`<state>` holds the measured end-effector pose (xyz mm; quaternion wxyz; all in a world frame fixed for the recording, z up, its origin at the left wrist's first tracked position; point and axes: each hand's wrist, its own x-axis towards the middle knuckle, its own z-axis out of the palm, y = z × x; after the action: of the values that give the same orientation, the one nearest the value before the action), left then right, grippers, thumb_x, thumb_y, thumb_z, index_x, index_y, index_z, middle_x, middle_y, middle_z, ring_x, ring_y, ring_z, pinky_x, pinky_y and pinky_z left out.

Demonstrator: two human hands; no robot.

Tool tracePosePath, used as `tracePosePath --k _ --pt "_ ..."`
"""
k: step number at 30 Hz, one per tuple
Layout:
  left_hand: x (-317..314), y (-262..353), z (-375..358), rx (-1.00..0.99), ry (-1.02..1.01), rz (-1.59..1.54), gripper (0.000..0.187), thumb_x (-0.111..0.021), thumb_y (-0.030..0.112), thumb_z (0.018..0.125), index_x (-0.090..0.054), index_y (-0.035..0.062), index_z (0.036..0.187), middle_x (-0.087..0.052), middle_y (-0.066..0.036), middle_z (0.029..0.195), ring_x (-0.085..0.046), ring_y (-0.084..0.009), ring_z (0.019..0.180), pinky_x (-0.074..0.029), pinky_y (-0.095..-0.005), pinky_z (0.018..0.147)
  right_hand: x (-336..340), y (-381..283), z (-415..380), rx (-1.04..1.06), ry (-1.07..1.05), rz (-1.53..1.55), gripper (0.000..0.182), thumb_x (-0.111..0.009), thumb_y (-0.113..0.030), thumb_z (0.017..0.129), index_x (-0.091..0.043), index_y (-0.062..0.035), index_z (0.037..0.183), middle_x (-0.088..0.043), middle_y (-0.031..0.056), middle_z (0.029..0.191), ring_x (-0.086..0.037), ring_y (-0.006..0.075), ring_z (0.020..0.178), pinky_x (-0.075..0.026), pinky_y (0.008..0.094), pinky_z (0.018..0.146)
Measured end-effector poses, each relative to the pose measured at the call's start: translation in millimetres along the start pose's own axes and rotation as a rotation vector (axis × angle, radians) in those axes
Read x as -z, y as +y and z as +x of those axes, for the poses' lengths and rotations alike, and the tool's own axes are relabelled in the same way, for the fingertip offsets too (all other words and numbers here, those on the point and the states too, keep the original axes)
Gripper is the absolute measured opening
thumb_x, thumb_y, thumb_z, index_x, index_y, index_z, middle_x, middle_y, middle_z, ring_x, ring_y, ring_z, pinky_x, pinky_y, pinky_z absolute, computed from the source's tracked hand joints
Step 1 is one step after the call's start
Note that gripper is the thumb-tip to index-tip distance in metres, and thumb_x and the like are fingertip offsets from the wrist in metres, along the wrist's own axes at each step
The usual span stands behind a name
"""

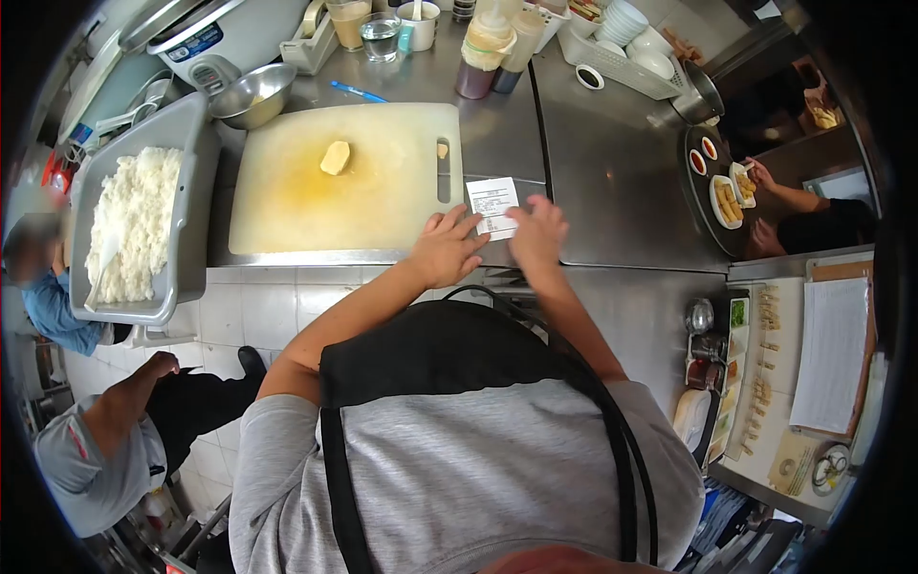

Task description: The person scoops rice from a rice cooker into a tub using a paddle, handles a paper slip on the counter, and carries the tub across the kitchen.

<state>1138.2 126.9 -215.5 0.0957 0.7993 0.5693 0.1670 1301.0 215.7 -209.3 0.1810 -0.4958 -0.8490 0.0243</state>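
Pale cutting board (316, 206) on the steel table (612, 182), a yellowish lump (335, 158) near its top middle. Left of it, grey tub (186, 172) heaped with white rice (134, 220). Steel bowl (254, 94) just behind the board's left corner, blue pen (360, 92) beside it. Glass of water (381, 36) and two squeeze bottles (488, 53) farther back. White rack of bowls (626, 48) at the far right. Round tray (712, 177) with fried food and two red dips, another person's hand (762, 175) at its edge. Clipboard with paper (832, 354) at right.
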Motion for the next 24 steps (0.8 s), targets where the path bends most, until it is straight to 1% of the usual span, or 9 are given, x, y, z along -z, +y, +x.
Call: tracePosePath --k 3,6,7,10,11,15,18,22,24 --pt "-1 -1 0 -0.036 0.028 0.002 0.041 -0.052 0.032 0.077 -0.051 0.014 0.114 -0.036 -0.009 0.127 -0.026 -0.0312 0.119 -0.025 -0.0441 0.092 14 30 8 -0.226 -0.069 -0.055 0.012 -0.055 -0.022 0.071 -0.064 -0.0183 0.079 -0.049 0.0075 0.103 -0.042 0.0266 0.099 -0.031 0.0394 0.084" --pt "1 -3 -1 -0.062 0.054 0.015 0.042 -0.053 0.032 0.076 -0.051 0.0139 0.114 -0.036 -0.01 0.126 -0.027 -0.0316 0.118 -0.026 -0.0445 0.091 20 22 16 -0.335 -0.242 -0.001 0.015 -0.056 -0.027 0.071 -0.063 -0.017 0.08 -0.05 0.0084 0.103 -0.043 0.0274 0.099 -0.033 0.0411 0.082" --pt "1 -3 -1 -0.068 0.06 0.013 0.042 -0.053 0.032 0.076 -0.051 0.0139 0.114 -0.036 -0.01 0.126 -0.027 -0.0316 0.118 -0.026 -0.0446 0.09 22 13 20 -0.365 -0.372 0.05 0.019 -0.057 -0.029 0.07 -0.061 -0.0149 0.082 -0.051 0.009 0.101 -0.044 0.0277 0.1 -0.035 0.0426 0.081" --pt "1 -3 0 -0.068 0.057 0.017 0.042 -0.053 0.032 0.077 -0.051 0.0143 0.114 -0.036 -0.01 0.126 -0.028 -0.0317 0.118 -0.027 -0.0443 0.09 3 3 18 -0.37 -0.229 0.178 0.019 -0.056 -0.025 0.071 -0.06 -0.0134 0.085 -0.049 0.0094 0.104 -0.042 0.0291 0.102 -0.034 0.042 0.083" --pt "0 -4 0 -0.068 0.063 0.016 0.041 -0.053 0.032 0.077 -0.051 0.0144 0.114 -0.036 -0.01 0.126 -0.028 -0.0317 0.118 -0.027 -0.0442 0.09 1 -2 12 -0.231 0.04 0.137 0.016 -0.054 -0.02 0.072 -0.06 -0.0123 0.085 -0.045 0.0097 0.108 -0.04 0.0295 0.104 -0.032 0.0418 0.085" --pt "0 -4 1 -0.056 0.043 -0.015 0.04 -0.052 0.032 0.078 -0.051 0.0143 0.113 -0.036 -0.01 0.126 -0.028 -0.0315 0.118 -0.026 -0.0437 0.091 4 -15 1 0.028 -0.113 0.163 0.013 -0.052 -0.014 0.071 -0.061 -0.0152 0.082 -0.043 0.0098 0.111 -0.035 0.0291 0.108 -0.025 0.0424 0.089" --pt "4 -2 2 -0.034 0.01 -0.032 0.039 -0.051 0.032 0.078 -0.052 0.0144 0.113 -0.036 -0.01 0.126 -0.027 -0.0311 0.119 -0.026 -0.0434 0.092 -8 -21 -6 0.163 -0.102 0.215 0.014 -0.052 -0.014 0.071 -0.062 -0.0172 0.08 -0.043 0.0096 0.112 -0.034 0.0294 0.107 -0.024 0.0426 0.09" --pt "-1 -4 2 -0.03 0.018 -0.022 0.04 -0.051 0.032 0.078 -0.051 0.0147 0.114 -0.035 -0.009 0.127 -0.026 -0.0305 0.119 -0.025 -0.0432 0.092 -2 -4 2 0.082 0.007 0.071 0.013 -0.053 -0.014 0.071 -0.063 -0.0179 0.077 -0.043 0.0096 0.112 -0.034 0.0295 0.107 -0.024 0.0425 0.089" --pt "-2 -4 1 -0.036 0.02 -0.014 0.04 -0.051 0.032 0.078 -0.051 0.0148 0.114 -0.035 -0.01 0.127 -0.027 -0.0306 0.119 -0.025 -0.043 0.092 8 13 5 -0.03 -0.048 -0.008 0.013 -0.053 -0.013 0.07 -0.063 -0.0179 0.076 -0.043 0.0089 0.111 -0.035 0.0285 0.107 -0.025 0.042 0.089"
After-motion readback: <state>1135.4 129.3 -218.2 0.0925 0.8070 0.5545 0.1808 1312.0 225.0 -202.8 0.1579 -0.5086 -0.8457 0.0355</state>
